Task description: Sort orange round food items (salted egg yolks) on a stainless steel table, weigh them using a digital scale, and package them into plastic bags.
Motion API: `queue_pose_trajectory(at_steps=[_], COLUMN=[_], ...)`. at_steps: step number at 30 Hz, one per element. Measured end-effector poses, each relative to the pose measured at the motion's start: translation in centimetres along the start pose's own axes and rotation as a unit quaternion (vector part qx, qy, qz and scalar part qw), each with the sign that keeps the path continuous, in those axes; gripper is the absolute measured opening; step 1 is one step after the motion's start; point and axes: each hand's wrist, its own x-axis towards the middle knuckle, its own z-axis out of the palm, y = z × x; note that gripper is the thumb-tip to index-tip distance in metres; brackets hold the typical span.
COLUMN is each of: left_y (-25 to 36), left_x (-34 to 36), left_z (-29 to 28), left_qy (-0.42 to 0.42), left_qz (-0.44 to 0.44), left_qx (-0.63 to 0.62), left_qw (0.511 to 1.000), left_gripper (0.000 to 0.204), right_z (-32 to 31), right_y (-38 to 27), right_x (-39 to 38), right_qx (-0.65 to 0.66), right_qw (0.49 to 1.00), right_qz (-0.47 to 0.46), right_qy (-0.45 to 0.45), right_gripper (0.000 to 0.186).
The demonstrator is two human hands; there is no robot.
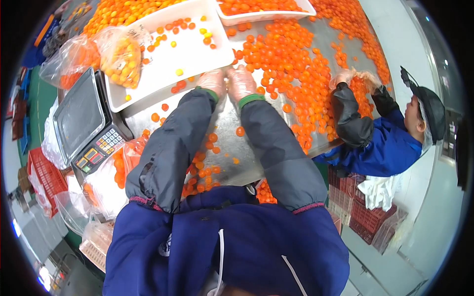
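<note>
My left hand (212, 82), in a thin clear glove, is at the near right corner of a white tray (170, 59). Close beside it is my right hand (241, 81), gloved the same way, next to a pile of round, glossy orange balls that look like egg yolks (281, 54). The fingers of both hands point away from me and are too blurred and foreshortened to show what they hold, if anything. Some orange and yellow balls lie scattered in the tray. A clear bag of yellow balls (121, 59) rests over its left end.
A scale (86, 123) stands at the left. Another white tray (266, 17), full of orange balls, is at the back. A co-worker (380, 133) handles balls at the right. Loose balls dot the metal table (232, 163) before me. Red crates (373, 217) stand beyond its right edge.
</note>
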Motion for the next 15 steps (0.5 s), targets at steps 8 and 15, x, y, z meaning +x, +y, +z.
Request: queue_pose_trajectory(at_steps=[8, 15], left_y=[-1.2, -1.5], left_x=[-7.8, -14.0], left_z=[-0.3, 1.1], left_qy=[-0.092, -0.055], left_qz=[-0.171, -0.258], left_qx=[-0.545, -0.877], left_qw=[0.816, 0.401], left_gripper=[0.025, 0.047], right_z=[-0.5, -5.3], right_y=[0.0, -5.1], right_x=[-3.5, -10.2], right_qx=[0.228, 0.178], right_qw=[0.969, 0.959], right_qz=[0.091, -0.207], right_qy=[0.015, -0.075], right_gripper=[0.032, 0.035])
